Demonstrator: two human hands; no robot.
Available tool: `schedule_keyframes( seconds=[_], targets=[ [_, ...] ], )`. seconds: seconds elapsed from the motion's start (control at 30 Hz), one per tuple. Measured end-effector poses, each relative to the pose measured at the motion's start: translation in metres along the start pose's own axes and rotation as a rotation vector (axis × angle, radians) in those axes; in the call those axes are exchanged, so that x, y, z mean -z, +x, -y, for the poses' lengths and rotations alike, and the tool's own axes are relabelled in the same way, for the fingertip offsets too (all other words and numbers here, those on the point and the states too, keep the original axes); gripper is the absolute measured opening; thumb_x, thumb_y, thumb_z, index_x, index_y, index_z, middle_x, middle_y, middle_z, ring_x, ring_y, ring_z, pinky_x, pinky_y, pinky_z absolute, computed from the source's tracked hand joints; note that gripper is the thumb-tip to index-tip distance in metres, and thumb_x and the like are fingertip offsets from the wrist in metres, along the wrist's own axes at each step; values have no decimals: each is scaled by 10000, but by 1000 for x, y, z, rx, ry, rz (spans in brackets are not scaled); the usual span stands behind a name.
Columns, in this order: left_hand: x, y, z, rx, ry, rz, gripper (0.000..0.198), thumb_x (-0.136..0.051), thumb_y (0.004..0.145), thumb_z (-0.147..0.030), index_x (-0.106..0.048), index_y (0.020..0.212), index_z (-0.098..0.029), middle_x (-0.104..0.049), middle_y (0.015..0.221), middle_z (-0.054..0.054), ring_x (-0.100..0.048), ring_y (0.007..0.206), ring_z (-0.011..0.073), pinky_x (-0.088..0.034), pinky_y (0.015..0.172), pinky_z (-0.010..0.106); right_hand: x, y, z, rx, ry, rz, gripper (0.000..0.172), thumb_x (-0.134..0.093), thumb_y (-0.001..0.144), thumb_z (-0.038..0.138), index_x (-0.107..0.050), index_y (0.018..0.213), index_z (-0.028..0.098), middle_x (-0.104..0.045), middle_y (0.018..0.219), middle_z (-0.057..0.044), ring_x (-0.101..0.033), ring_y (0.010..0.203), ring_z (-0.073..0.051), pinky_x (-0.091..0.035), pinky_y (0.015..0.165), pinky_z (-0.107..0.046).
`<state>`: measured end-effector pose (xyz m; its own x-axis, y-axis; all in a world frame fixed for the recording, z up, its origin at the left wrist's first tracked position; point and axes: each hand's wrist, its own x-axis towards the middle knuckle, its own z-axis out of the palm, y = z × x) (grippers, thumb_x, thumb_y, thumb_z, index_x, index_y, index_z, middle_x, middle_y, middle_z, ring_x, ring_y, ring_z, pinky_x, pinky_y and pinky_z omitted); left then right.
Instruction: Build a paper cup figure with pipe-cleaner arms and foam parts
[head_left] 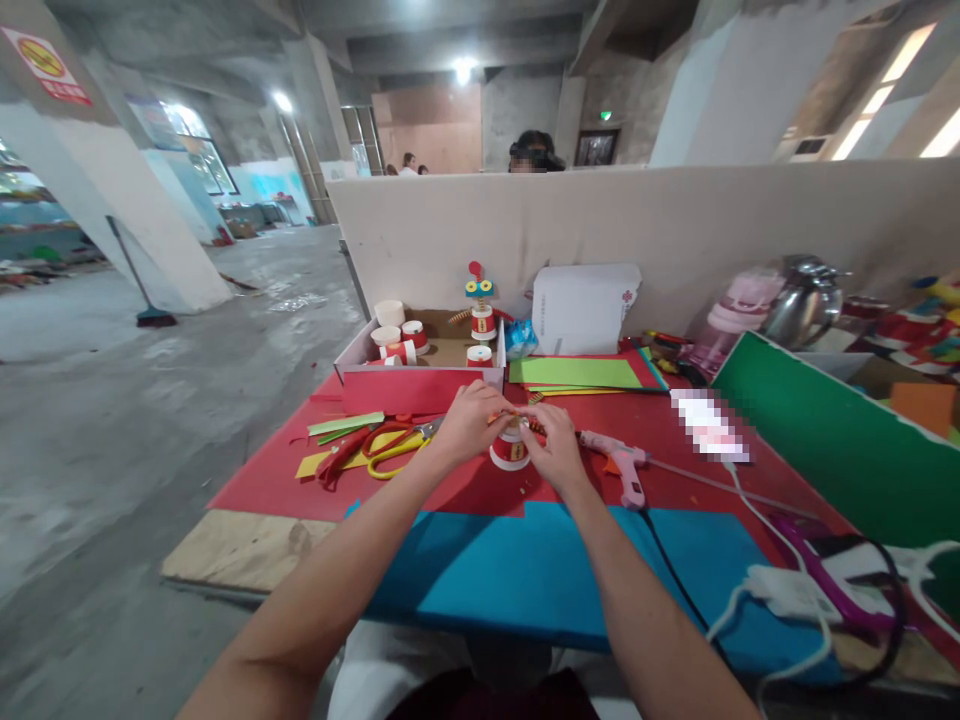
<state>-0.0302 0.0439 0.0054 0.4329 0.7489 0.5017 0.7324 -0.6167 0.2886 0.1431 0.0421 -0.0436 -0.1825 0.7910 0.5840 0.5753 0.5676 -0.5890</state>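
An upside-down red-and-white paper cup [509, 452] stands on the red sheet in front of me. Over its top my left hand [474, 418] and my right hand [556, 440] come together with fingers bent and pinched. Something small and yellowish-brown lies between the fingertips; they hide most of it, so its kind is unclear. My right fingers also sit close against the cup's side. Just right of the right hand lies a pink hot glue gun [624, 462]. To the left hand's left are yellow-handled scissors [391, 450] and red-handled pliers [341, 455].
Behind the hands, an open box [420, 388] holds several paper cups and a cup figure [483, 322] with spring arms. Green paper sheets [585, 373] lie beside it. A green panel [832, 450] and a white power strip [791, 592] with cables occupy the right. A partition [435, 225] rises behind.
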Motion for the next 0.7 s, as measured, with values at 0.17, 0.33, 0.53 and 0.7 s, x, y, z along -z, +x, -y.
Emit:
schedule_keyframes(
  seconds=[0.17, 0.33, 0.53, 0.7],
  targets=[
    [-2, 3, 4, -37, 21, 38, 169, -549, 899, -246, -709, 907, -192, -698, 894, 55, -546, 905, 196, -418, 794, 349, 4, 1, 5, -3, 5, 6, 214, -507, 833, 289, -650, 973, 214, -686, 1019, -95, -578, 999, -271, -405, 930, -457],
    [2, 1, 2, -75, 54, 79, 174, -530, 899, -203, -704, 892, -190, -695, 891, 54, -543, 901, 197, -402, 772, 343, 5, 1, 9, -20, 25, 3, 170, -519, 821, 278, -631, 935, 220, -689, 993, -84, -590, 976, -267, -404, 932, -462],
    [3, 3, 1, -70, 54, 122, 206, -497, 914, -190, -703, 915, -191, -694, 901, 50, -537, 907, 200, -380, 776, 342, 6, 1, 10, -38, 32, 11, 195, -510, 822, 276, -585, 990, 212, -672, 1006, -94, -582, 981, -271, -434, 898, -447],
    [4, 3, 0, -120, 95, 158, 233, -459, 935, -208, -692, 926, -194, -681, 891, 48, -512, 904, 208, -356, 759, 347, 7, 1, 11, -45, 44, 14, 195, -515, 822, 277, -569, 999, 216, -672, 1010, -97, -589, 988, -273, -434, 911, -460]
  ],
)
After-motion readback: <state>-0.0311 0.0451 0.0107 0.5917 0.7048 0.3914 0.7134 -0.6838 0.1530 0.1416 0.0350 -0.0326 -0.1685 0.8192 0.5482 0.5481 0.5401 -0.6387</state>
